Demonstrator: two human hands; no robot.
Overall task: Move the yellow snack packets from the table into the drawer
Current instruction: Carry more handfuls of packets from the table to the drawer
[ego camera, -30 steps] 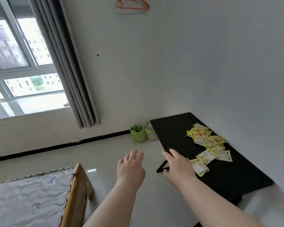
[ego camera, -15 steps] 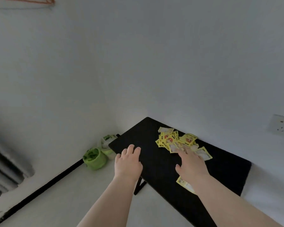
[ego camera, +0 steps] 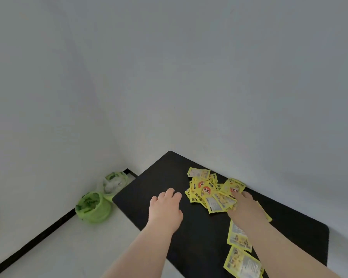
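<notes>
A heap of several yellow snack packets [ego camera: 204, 189] lies on the black table [ego camera: 149, 187], close to the wall. Two more packets [ego camera: 238, 237] lie nearer to me, along my right forearm. My right hand [ego camera: 247, 209] rests on the heap's right side, its fingertips hidden among the packets. My left hand [ego camera: 165, 209] hovers over bare tabletop just left of the heap, fingers relaxed and holding nothing. No drawer is in view.
White walls meet in a corner behind the table. On the floor at the table's left end stand a green bin [ego camera: 92, 207] and a paler one [ego camera: 114, 182] behind it. A black skirting line runs along the floor at left.
The view has swung right, away from the window and bed, and closer to the table. My right hand went forward into the heap; my left hand came over the tabletop.
</notes>
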